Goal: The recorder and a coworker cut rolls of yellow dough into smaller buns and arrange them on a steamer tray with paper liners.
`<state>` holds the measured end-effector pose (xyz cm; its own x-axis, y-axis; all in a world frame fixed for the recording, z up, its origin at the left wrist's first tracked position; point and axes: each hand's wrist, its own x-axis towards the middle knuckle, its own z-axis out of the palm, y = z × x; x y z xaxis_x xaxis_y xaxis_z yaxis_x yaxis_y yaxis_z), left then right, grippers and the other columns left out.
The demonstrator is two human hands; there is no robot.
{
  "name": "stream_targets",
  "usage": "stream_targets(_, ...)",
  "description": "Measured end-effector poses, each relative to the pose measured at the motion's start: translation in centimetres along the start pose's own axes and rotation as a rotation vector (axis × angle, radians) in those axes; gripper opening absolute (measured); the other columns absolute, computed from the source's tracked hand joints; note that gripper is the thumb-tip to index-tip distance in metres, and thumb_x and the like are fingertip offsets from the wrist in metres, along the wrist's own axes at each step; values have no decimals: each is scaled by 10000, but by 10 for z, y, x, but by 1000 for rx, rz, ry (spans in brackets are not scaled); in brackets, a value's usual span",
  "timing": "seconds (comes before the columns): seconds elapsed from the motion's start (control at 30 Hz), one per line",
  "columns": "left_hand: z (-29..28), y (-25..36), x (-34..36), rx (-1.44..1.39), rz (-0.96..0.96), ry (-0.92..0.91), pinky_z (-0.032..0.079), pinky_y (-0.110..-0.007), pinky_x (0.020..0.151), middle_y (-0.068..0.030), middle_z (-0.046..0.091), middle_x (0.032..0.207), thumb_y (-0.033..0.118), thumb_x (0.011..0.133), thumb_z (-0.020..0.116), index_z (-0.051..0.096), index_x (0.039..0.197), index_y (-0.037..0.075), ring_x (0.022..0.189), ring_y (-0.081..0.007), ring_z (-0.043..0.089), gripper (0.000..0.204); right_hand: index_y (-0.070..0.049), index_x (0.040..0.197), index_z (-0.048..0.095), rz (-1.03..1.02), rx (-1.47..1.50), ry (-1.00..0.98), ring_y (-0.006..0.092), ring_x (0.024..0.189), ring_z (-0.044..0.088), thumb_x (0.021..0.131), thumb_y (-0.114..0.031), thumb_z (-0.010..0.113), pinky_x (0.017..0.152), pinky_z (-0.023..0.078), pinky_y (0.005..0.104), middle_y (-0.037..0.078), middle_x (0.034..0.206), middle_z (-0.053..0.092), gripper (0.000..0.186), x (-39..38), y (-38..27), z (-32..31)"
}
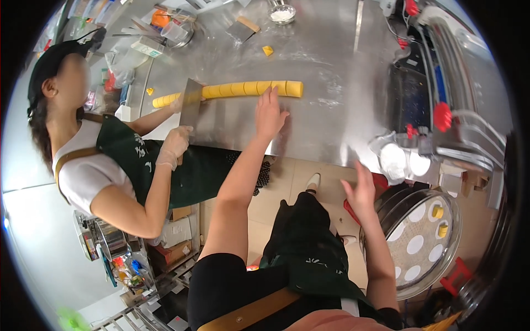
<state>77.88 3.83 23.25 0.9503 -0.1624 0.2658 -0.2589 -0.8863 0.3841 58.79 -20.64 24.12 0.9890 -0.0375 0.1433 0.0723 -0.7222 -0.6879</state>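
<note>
A long yellow dough log (232,89), cut into several short pieces toward its right end, lies across the steel table. The fingers of my left hand (269,115) are stretched out and reach onto the cut pieces near that end, with the thumb apart. My right hand (361,193) is held beyond the table's front edge, fingers spread, with nothing in it. On the left, a co-worker in gloves holds a broad knife (191,103) upright at the log, the other gloved hand on its uncut left part.
At lower right, a round steamer tray (397,251) bears white paper rounds and two yellow dough pieces (438,213). A scraper (243,29), a small dough scrap (268,51) and a bowl of white powder (282,14) are farther back. A machine (452,94) stands at right.
</note>
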Motion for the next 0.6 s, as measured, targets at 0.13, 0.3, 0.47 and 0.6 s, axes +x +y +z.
stream_targets(0.13, 6, -36, 55, 75, 221, -144, 301, -386, 918, -134, 413, 1195, 165, 572, 733, 364, 1192, 40, 1111, -292, 382, 732, 26, 1198, 347, -165, -44, -130, 355, 1046, 415, 629, -65, 664, 863, 381, 382, 198, 1166, 405, 657, 123, -25, 61)
stream_targets(0.3, 15, -54, 81, 28, 304, -311, 295, -367, 921, -83, 470, 1134, 202, 532, 753, 434, 1140, 67, 1086, -243, 413, 700, 9, 1210, 327, -164, -143, -148, 316, 1095, 383, 624, -64, 671, 899, 368, 367, 174, 1196, 385, 683, 213, -40, 111)
stream_targets(0.47, 23, -59, 89, -9, 345, -403, 304, -344, 894, -61, 516, 1030, 199, 521, 755, 510, 1050, 88, 1027, -220, 448, 593, -2, 1209, 348, -172, -169, -223, 290, 1087, 400, 612, -68, 686, 897, 371, 352, 140, 1171, 419, 690, 244, -32, 134)
stream_targets(0.6, 25, -63, 90, -37, 333, -441, 314, -341, 867, -57, 520, 1006, 195, 523, 753, 527, 1018, 86, 1005, -218, 456, 555, -12, 1191, 387, -191, -141, -267, 267, 1061, 426, 616, -53, 677, 887, 376, 344, 107, 1124, 465, 645, 248, -29, 139)
